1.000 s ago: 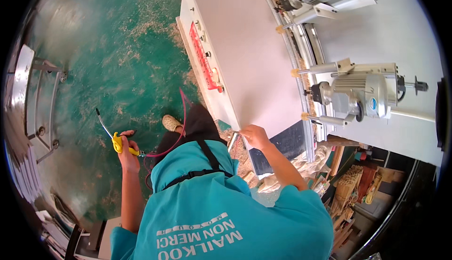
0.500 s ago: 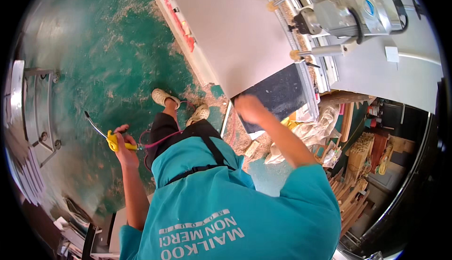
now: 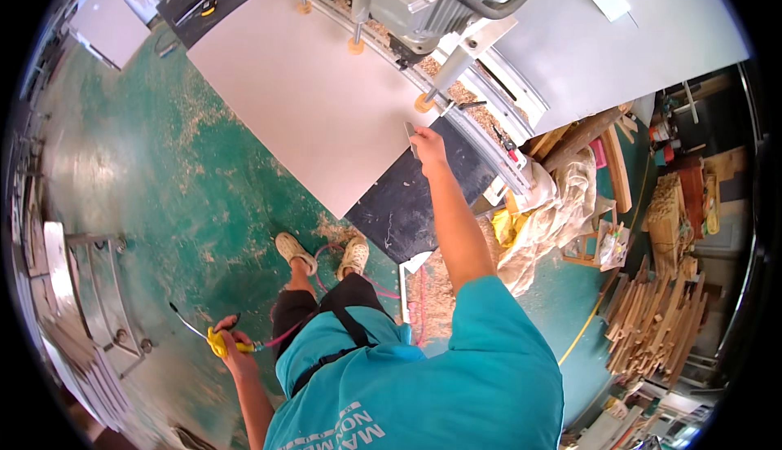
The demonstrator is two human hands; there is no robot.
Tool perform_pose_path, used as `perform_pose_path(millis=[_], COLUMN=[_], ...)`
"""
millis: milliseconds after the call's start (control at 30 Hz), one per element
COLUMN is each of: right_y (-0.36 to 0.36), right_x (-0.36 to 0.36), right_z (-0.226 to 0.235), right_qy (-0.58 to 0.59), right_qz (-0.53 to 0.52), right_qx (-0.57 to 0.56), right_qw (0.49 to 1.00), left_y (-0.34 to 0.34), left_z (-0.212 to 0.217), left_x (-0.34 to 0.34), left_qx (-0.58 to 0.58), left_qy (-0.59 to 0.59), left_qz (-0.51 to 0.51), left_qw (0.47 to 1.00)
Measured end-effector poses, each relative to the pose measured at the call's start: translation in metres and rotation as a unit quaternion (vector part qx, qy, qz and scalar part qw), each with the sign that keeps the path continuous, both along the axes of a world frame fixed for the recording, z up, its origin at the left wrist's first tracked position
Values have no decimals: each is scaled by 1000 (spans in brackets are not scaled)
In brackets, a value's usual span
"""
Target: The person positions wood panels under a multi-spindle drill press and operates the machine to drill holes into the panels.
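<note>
While the right hand (image 3: 427,142) pinches the pale board's (image 3: 314,96) near edge, the left hand (image 3: 232,350) is shut around a yellow air gun (image 3: 213,341), probably, down low.

I see the right hand (image 3: 427,142) stretched forward, fingers on the near edge of a big pale board (image 3: 309,100) lying flat on the machine table (image 3: 407,197). The left hand (image 3: 230,344) hangs low by my side, closed around a yellow air gun (image 3: 213,339) with a thin metal nozzle and a pink hose (image 3: 285,332). Green floor (image 3: 163,181), sawdust scattered. Wood offcuts (image 3: 660,320) stacked at right.
</note>
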State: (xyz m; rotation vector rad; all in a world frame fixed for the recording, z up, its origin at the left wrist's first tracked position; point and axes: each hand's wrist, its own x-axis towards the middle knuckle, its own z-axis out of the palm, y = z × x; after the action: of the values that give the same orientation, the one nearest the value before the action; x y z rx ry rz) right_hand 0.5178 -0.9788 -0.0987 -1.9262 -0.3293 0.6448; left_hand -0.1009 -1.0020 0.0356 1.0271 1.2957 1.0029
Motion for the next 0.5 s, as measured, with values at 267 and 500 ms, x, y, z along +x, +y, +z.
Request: perform_pose_path(millis=[267, 500], right_y=[1, -6], right_x=[50, -121], right_z=[13, 31], right_qy=[-502, -405], right_qz=[35, 286], right_qx=[-298, -167], right_qw=[811, 852], left_y=[-20, -15], left_z=[11, 1], left_x=[-2, -12], left_qx=[-20, -12], left_qy=[62, 54], left_qz=[-4, -34], left_qw=[998, 998])
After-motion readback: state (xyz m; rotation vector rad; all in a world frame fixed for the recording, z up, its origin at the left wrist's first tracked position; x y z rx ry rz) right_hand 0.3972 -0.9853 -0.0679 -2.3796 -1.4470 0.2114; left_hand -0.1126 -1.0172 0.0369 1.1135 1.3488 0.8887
